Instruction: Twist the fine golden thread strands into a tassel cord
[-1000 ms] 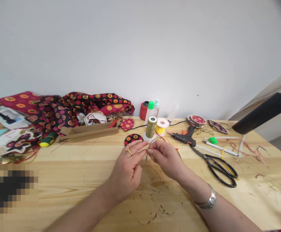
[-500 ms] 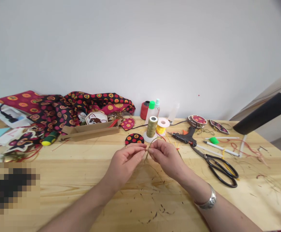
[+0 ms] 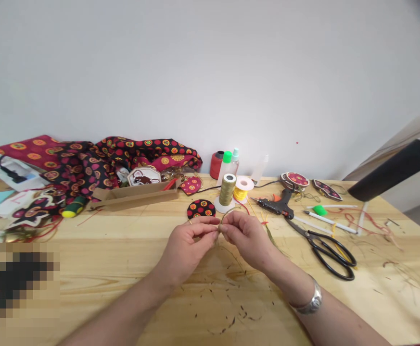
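Fingertips of my left hand (image 3: 191,242) and my right hand (image 3: 245,235) meet over the middle of the table. Both pinch a thin olive-green cord (image 3: 225,214), which arcs up and over behind my right fingers; loose strands hang below. Just beyond my left hand lies a round black patch (image 3: 201,209) with red and yellow flowers. An olive thread spool (image 3: 227,191) stands upright behind my fingertips, beside a yellow cord spool (image 3: 243,188). More olive strands (image 3: 269,235) show to the right of my right hand.
Black-handled scissors (image 3: 330,252) and a glue gun (image 3: 280,204) lie to the right, near white sticks (image 3: 334,222). A cardboard tray (image 3: 137,196) and patterned cloth (image 3: 97,163) are at the back left. Bottles (image 3: 225,168) stand by the wall. Dark scraps (image 3: 231,323) litter the front.
My fingertips have come closer together, the right hand shifting slightly left and down along the cord. More olive strands show beside my right wrist.
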Action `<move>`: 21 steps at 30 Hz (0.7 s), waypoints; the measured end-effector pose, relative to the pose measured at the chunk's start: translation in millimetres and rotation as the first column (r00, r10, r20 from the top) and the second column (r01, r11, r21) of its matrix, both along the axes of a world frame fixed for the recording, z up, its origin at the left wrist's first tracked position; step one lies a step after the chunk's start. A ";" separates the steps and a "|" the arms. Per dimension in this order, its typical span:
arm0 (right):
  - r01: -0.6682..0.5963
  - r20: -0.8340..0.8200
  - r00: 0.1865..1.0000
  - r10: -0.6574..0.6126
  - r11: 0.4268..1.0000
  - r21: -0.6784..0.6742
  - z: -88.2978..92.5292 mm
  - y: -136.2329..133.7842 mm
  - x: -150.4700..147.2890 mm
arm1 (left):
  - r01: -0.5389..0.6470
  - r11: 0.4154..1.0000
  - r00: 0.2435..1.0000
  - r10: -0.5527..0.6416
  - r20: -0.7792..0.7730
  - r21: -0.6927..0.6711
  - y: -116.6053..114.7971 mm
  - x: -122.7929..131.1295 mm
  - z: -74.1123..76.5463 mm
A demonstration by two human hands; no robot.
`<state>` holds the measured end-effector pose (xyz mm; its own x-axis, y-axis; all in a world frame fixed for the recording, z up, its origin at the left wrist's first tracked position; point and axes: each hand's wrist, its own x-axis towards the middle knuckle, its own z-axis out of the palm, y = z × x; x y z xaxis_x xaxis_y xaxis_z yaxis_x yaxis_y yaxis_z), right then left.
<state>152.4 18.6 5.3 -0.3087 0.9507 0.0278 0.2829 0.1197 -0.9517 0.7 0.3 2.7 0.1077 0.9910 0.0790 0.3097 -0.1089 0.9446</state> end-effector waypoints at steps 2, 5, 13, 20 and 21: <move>0.002 0.009 1.000 -0.002 1.000 0.004 0.4 0.1 0.5 | -0.009 1.000 1.000 0.009 -0.003 0.005 0.1 -0.7 0.0; 0.004 0.017 1.000 -0.005 1.000 0.009 1.4 0.1 1.0 | -0.004 1.000 1.000 0.004 -0.006 0.005 0.5 -1.4 0.3; 0.008 0.022 1.000 -0.008 1.000 0.017 0.7 0.0 1.1 | -0.005 1.000 1.000 0.005 -0.001 0.012 1.2 -2.2 -1.4; 0.013 0.031 0.999 -0.013 1.000 0.002 1.9 0.5 1.5 | -0.017 1.000 1.000 0.017 0.012 0.010 1.4 -2.5 -1.5; 0.014 0.031 0.999 -0.014 1.000 0.002 1.7 0.6 1.5 | -0.021 1.000 1.000 0.021 0.010 0.006 1.2 -2.3 -0.7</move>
